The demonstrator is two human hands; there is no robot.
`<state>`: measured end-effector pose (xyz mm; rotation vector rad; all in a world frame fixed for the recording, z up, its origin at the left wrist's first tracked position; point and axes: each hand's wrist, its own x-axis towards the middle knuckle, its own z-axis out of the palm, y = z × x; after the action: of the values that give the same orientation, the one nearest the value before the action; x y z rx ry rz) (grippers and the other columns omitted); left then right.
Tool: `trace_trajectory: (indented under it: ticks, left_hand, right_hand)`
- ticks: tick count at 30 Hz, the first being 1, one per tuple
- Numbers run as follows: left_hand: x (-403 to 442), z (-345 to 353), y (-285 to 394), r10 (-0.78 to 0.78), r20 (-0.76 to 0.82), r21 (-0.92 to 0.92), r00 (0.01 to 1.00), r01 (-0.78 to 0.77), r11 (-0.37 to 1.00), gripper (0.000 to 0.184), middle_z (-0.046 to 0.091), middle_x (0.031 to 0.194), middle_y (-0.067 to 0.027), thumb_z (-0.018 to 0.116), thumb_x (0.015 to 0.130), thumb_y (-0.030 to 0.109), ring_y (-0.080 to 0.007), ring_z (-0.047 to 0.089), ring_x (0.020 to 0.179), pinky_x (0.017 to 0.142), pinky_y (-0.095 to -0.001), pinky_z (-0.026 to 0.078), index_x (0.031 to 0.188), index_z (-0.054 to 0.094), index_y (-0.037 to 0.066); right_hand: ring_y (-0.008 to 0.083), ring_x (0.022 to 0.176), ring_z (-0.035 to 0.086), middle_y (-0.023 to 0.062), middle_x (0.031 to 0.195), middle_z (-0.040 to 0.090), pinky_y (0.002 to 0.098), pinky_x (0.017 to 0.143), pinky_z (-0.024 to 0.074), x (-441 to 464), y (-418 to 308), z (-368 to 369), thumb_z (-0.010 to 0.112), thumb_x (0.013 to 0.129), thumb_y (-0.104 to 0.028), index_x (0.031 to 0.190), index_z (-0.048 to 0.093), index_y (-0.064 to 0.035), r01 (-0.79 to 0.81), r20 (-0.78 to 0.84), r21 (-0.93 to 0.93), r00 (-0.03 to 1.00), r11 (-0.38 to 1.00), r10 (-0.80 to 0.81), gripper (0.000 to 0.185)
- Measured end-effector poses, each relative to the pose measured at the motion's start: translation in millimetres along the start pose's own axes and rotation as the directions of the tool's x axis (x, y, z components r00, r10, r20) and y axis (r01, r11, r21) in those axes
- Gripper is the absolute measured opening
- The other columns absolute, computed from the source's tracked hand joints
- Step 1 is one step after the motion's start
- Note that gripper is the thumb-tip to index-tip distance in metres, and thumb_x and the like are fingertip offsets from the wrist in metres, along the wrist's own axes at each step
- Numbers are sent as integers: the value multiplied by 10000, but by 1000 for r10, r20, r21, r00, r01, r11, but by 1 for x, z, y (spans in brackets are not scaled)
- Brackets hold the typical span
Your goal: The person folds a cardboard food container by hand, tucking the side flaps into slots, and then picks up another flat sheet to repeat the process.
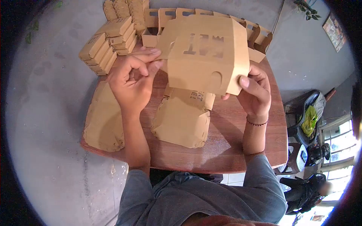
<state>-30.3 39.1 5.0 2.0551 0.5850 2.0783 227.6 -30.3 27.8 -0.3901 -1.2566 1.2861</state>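
Note:
A brown cardboard box (200, 71), with letter-shaped cut-outs and a half-round slit in its top panel, is held up above the table. My left hand (134, 77) pinches a flap at its left side between thumb and fingers. On the right, my right hand (256, 90) grips the box's side, thumb in front and fingers behind. Below it lies a flat stack of unfolded cardboard blanks (181, 122) with cut-out letters near its far end. Another flat stack of plain blanks (102, 120) lies beside my left forearm.
Folded boxes (98, 52) are stacked at the table's far left. Open cardboard holders (167, 15) line the back edge of the wooden table (233, 141). To the right are a chair with a yellow-green bag (310, 120), a stool (297, 158) and a person in dark clothes (303, 194).

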Motion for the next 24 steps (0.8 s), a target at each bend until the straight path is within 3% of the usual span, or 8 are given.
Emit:
trace_trajectory:
  ticks: [4, 5, 6, 9, 14, 17, 19, 24]
  left_hand:
    - [2, 5, 14, -148, 247, 68, 958, 136, 988, 275, 691, 1100, -157, 726, 777, -45, -253, 653, 1075, 982, -386, 484, 1009, 586, 0]
    - [2, 8, 18, -247, 340, 63, 907, 240, 969, 344, 666, 1174, -158, 736, 787, -2, -249, 627, 1120, 1004, -374, 464, 1096, 583, -2]
    - [3, 9, 19, -178, 419, 77, 890, 160, 984, 521, 637, 1239, -146, 776, 759, 79, -254, 606, 1153, 1013, -369, 451, 1218, 545, -6]
    - [2, 20, 32, -164, 511, 73, 844, 147, 986, 543, 647, 1215, -136, 782, 752, 96, -259, 611, 1141, 1015, -373, 444, 1234, 551, 1]
    - [-7, 36, 28, -79, 514, -34, 854, 113, 993, 309, 658, 1080, -130, 721, 803, 56, -246, 654, 1051, 927, -350, 506, 1083, 610, -11]
    - [-13, 47, 30, -257, 436, -63, 863, 313, 948, 201, 649, 1000, -127, 678, 831, 20, -217, 670, 991, 862, -320, 535, 1017, 615, -20]
    - [-13, 52, 26, -129, 328, -40, 936, 150, 988, 186, 641, 943, -117, 655, 816, -11, -235, 682, 854, 752, -322, 546, 998, 616, -10]
    - [-12, 48, 27, -110, 292, -7, 950, 118, 993, 138, 635, 953, -124, 640, 849, 11, -210, 663, 845, 744, -305, 533, 981, 610, -14]
  right_hand:
    - [259, 808, 699, 190, 975, 692, 376, 730, 601, 0, -1, 6, 624, 903, -56, 1078, 626, 110, 27, -57, 34, 998, 999, -25, 241]
    - [231, 804, 696, 170, 964, 698, 349, 730, 588, 1, 3, 7, 636, 906, -68, 1077, 634, 95, 47, -142, -96, 988, 994, -60, 237]
    - [204, 800, 692, 151, 952, 703, 322, 731, 574, 2, 6, 7, 648, 909, -81, 1076, 642, 81, 54, -221, -225, 970, 973, -105, 233]
    - [156, 794, 683, 113, 924, 711, 281, 724, 546, 2, 9, 6, 670, 909, -105, 1065, 655, 56, -27, -225, -349, 973, 937, -56, 225]
    - [155, 809, 690, 105, 880, 707, 270, 700, 544, 4, 10, 9, 660, 929, -105, 1012, 655, 50, 4, -217, -434, 970, 901, -109, 175]
    - [162, 813, 696, 108, 889, 706, 266, 695, 546, 3, 12, 12, 656, 936, -102, 1005, 653, 49, 11, -228, -447, 966, 895, -125, 166]
    - [164, 825, 698, 109, 908, 705, 266, 694, 548, 2, 15, 15, 655, 933, -88, 1013, 651, 46, 33, -212, -375, 970, 926, -120, 156]
    - [139, 818, 678, 102, 908, 699, 260, 700, 539, 1, 11, 19, 650, 935, -85, 1023, 646, 42, 24, -180, -409, 978, 912, -107, 155]
